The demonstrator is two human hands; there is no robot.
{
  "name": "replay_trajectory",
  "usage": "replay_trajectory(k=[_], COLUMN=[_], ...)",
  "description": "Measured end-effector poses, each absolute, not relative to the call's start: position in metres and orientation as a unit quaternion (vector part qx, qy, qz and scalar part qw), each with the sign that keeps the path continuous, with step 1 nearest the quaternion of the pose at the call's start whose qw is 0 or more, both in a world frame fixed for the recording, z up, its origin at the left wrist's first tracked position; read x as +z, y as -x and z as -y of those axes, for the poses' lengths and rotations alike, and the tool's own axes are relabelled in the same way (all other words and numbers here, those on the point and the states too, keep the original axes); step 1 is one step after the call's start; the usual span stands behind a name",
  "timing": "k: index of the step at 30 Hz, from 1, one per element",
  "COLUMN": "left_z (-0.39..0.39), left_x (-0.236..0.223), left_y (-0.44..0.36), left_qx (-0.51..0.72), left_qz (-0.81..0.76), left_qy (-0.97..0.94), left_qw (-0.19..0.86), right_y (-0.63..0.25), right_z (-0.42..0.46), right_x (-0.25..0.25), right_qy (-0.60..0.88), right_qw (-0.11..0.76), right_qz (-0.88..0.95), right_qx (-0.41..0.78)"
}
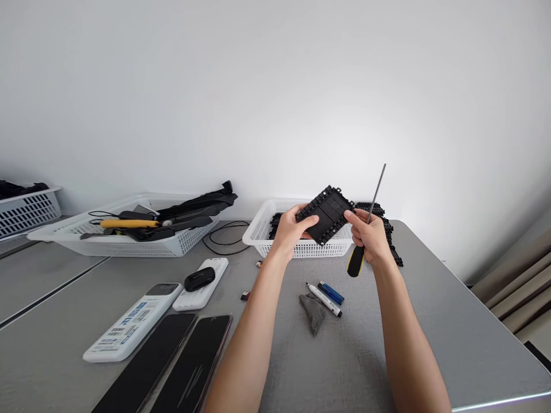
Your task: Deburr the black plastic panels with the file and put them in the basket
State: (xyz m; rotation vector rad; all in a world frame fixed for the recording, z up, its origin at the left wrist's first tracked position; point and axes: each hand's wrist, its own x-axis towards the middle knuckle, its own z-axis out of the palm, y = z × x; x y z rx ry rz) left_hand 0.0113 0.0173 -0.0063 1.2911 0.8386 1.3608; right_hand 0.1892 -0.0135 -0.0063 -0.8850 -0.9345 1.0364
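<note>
A flat black plastic panel (pixel 328 213) with knobbly, holed edges is held up at a tilt in front of me. My left hand (pixel 294 229) grips its left end, thumb lying on the face. At the panel's right corner is my right hand (pixel 369 234), closed, thumb and finger pinching the edge. That same hand also holds a screwdriver (pixel 355 261), its black-and-yellow handle down and its long metal shaft pointing up. Behind the panel stands a white plastic basket (pixel 262 226) with black parts inside. More black knobbly pieces (pixel 390 235) lie right of the basket, partly hidden by my right hand.
On the grey table (pixel 344 367) lie a marker (pixel 323 299), a blue lighter (pixel 331 292) and a grey cloth (pixel 313 312). Leftward are two power banks (pixel 133 324), a black case (pixel 200 279), two phones (pixel 193 361), a cable (pixel 226 244) and a tool-filled basket (pixel 129 246).
</note>
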Motion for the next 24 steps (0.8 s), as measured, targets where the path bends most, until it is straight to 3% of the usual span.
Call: replay_trajectory(k=[5,9,13,19,24], left_z=[-0.018,-0.026,-0.034,-0.035,-0.032], left_x=[-0.013,-0.021,-0.025,-0.025,-0.021], left_y=[-0.015,-0.021,-0.02,-0.018,-0.02], left_qx=[0.5,0.562,0.637,0.646,0.647], left_qz=[-0.366,-0.352,-0.366,-0.367,-0.36], left_qy=[-0.623,-0.624,-0.589,-0.585,-0.592], left_qw=[0.477,0.413,0.335,0.325,0.318], right_y=[-0.194,-0.19,-0.188,-0.173,-0.158], right_z=[0.014,0.014,0.018,0.029,0.029], right_x=[-0.008,-0.009,-0.008,-0.004,-0.007], right_qy=[0.429,0.459,0.503,0.529,0.553], right_qw=[0.65,0.623,0.616,0.507,0.465], right_qz=[0.46,0.506,0.549,0.658,0.68], right_qx=[0.427,0.382,0.257,0.175,0.123])
